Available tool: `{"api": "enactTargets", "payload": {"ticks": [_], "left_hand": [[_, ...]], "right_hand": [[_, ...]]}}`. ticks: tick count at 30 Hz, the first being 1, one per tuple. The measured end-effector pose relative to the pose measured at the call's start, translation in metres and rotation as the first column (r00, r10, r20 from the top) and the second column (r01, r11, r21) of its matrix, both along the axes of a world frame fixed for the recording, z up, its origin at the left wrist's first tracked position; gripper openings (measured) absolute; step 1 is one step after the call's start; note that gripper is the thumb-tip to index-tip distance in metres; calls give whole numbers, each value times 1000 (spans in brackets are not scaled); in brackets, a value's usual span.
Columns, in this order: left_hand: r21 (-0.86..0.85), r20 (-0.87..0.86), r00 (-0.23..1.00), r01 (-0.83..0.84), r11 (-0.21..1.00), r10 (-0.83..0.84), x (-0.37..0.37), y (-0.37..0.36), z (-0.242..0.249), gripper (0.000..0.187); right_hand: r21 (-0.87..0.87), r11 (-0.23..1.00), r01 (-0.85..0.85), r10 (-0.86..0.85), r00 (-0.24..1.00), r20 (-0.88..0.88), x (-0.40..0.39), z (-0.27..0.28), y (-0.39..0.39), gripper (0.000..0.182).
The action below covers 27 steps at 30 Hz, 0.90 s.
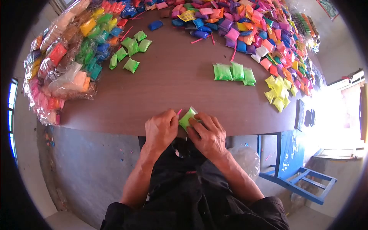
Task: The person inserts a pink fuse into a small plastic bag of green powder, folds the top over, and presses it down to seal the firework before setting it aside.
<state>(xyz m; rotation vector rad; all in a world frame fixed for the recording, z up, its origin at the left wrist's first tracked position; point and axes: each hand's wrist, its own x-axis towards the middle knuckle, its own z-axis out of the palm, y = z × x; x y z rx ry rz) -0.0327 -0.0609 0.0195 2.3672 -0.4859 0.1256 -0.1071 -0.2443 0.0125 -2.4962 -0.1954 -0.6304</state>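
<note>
At the table's front edge, my right hand (208,134) has its fingers closed on a light green packet (186,119). My left hand (161,129) is closed beside the packet's left side, with a thin pink stick (179,112) poking out by its fingers. Light green packets (237,71) lie in a row beyond my right hand, near a heap of yellow packets (278,92). Darker green packets (131,46) lie loosely grouped at the back left.
A large pile of many-coloured packets (245,23) covers the back right. Clear bags of coloured packets (57,76) are heaped along the left edge of the brown table (161,84). A blue chair (291,161) stands at the right, beside a clear plastic bag (246,161).
</note>
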Motion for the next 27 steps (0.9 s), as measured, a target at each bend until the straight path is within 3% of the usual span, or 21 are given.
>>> {"api": "enactTargets", "payload": {"ticks": [3,9,15,18,21,25,27], "left_hand": [[-110,57,997,67,992,-61,-2,-12,10,12],[48,25,994,101,994,-102,19,-17,3,17],[-131,-24,997,72,989,-76,8,2,18,13],[-70,74,997,17,997,-11,-11,11,-3,10],[-112,11,995,-96,989,98,-13,25,-9,12],[-195,117,993,11,981,12,-25,15,-4,8],[-122,165,986,18,992,2,-26,11,-20,10]], "right_hand": [[19,1000,8,-8,1000,7,-2,-1,1,27],[19,1000,21,-21,1000,11,-1,3,2,27],[53,998,41,-42,999,19,2,-3,5,26],[66,997,47,-50,998,40,4,-2,5,25],[69,996,59,-63,996,59,5,-2,8,25],[70,995,76,-81,995,63,7,-2,10,25],[68,994,82,-86,994,61,7,-1,9,24]]}}
